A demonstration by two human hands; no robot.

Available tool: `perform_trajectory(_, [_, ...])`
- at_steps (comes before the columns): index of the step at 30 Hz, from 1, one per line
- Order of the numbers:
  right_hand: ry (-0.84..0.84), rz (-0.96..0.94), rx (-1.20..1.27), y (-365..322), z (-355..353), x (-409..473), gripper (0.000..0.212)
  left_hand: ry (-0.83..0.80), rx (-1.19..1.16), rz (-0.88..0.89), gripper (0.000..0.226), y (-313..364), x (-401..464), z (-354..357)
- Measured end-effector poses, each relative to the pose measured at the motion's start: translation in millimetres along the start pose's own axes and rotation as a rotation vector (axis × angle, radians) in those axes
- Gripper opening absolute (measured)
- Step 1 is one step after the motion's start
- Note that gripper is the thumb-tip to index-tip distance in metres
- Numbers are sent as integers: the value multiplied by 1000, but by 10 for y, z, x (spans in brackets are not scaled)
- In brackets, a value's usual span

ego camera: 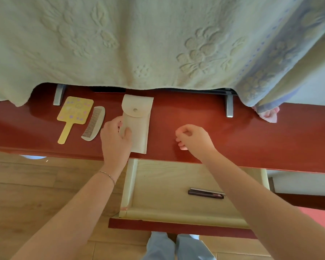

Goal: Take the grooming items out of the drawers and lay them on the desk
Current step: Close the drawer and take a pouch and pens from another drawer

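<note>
Pouch (138,121) flat on desk (251,139), frame centre; left hand (115,136) grips its lower left edge. Right hand (193,138) loosely curled, holding nothing visible. Mirror (74,114), comb (94,122) left; drawer (167,177) open below.

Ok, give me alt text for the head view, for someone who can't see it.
A person's left hand holds a cream snap pouch on a red desk, beside a comb and a yellow hand mirror. The right hand is curled, apparently empty. Below, an open drawer holds a dark slim item.
</note>
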State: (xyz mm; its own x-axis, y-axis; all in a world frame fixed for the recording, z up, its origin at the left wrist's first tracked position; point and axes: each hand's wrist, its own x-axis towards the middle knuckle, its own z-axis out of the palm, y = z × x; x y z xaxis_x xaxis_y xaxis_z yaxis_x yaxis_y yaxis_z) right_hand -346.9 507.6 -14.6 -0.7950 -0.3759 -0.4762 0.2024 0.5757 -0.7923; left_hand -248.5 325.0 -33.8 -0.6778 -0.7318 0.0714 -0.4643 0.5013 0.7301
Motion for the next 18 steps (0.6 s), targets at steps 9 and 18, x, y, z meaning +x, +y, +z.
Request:
perform_trajectory(9, [-169,183,-142,1133,-981,-804,16,-588,95,861,24,163,-1057,731])
perform_trajectory(18, [-144,185,-772,1878,-691,-568,30,-912,385,654,26,149,-1445,1510])
